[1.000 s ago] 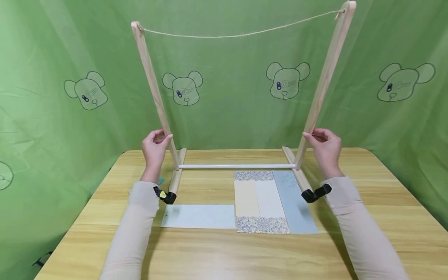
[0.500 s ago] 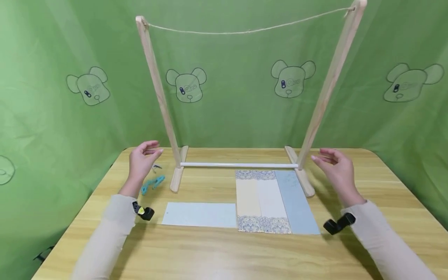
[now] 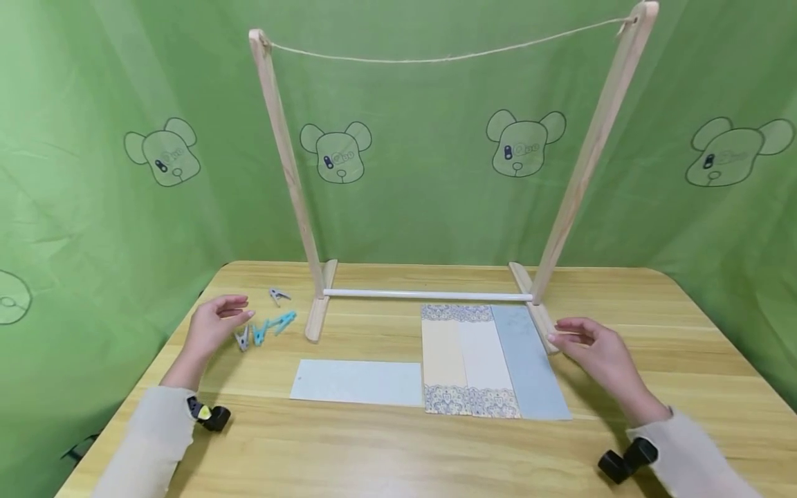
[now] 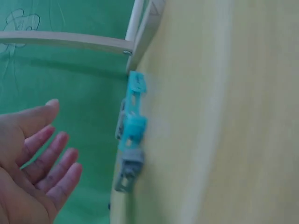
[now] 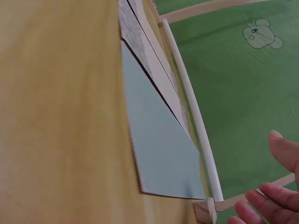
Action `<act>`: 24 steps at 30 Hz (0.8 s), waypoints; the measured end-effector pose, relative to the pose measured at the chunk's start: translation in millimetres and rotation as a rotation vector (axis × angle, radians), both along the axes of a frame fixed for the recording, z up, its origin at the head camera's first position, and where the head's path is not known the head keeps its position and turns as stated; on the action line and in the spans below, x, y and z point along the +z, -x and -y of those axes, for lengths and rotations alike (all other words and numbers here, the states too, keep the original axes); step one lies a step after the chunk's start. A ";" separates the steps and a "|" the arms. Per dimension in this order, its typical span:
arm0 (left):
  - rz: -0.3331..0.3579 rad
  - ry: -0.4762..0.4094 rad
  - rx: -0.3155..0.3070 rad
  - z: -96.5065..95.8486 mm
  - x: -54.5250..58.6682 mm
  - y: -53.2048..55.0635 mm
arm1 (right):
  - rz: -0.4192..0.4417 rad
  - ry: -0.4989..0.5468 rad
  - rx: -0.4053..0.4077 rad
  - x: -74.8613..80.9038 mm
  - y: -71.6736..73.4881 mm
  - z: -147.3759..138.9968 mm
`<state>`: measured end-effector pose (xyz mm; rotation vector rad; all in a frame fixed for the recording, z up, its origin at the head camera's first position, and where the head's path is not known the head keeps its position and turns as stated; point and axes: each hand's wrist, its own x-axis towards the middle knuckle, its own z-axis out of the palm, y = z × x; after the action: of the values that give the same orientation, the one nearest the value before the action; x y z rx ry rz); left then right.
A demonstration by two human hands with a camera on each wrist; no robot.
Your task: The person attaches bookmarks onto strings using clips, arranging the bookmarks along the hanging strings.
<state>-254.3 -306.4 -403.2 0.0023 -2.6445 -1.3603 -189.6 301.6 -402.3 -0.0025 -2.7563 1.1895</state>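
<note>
My left hand [image 3: 214,324] hovers with relaxed fingers above the table's left side, holding nothing. Close by its fingertips lie several clothespins: a blue clothespin [image 3: 284,321], another blue one and two grey ones, also seen in the left wrist view as a blue clothespin [image 4: 135,128] in a row. On the other side, my right hand [image 3: 594,349] is loosely curled and holds nothing, near the right foot of a wooden frame [image 3: 582,162]. A sagging string [image 3: 398,61] joins the tops of its two posts. A white rod [image 3: 429,295] links the posts low down.
A pale blue card [image 3: 358,382] lies crosswise on the wooden table [image 3: 373,449]. To its right, a cream card [image 3: 443,353], a white card [image 3: 484,353] and a blue card [image 3: 529,363] lie side by side. A green curtain [image 3: 411,200] hangs behind.
Both hands have let go of the frame's posts and moved outward and down toward me. The clothespins have come into sight beside the left hand. The frame stands unheld.
</note>
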 end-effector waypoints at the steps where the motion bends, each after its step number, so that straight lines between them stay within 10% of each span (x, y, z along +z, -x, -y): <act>1: 0.016 0.000 0.009 1.6 -1.1 -2.4 | 0.005 -0.005 -0.002 -1.4 -2.1 1.1; 24: 0.241 -0.036 0.079 21.3 -23.4 -17.1 | 0.008 -0.088 0.017 -35.5 -23.1 5.8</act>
<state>-237.2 -327.7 -426.6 0.2907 -2.7769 -1.4640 -166.5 295.8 -437.8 0.0254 -2.8186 1.0733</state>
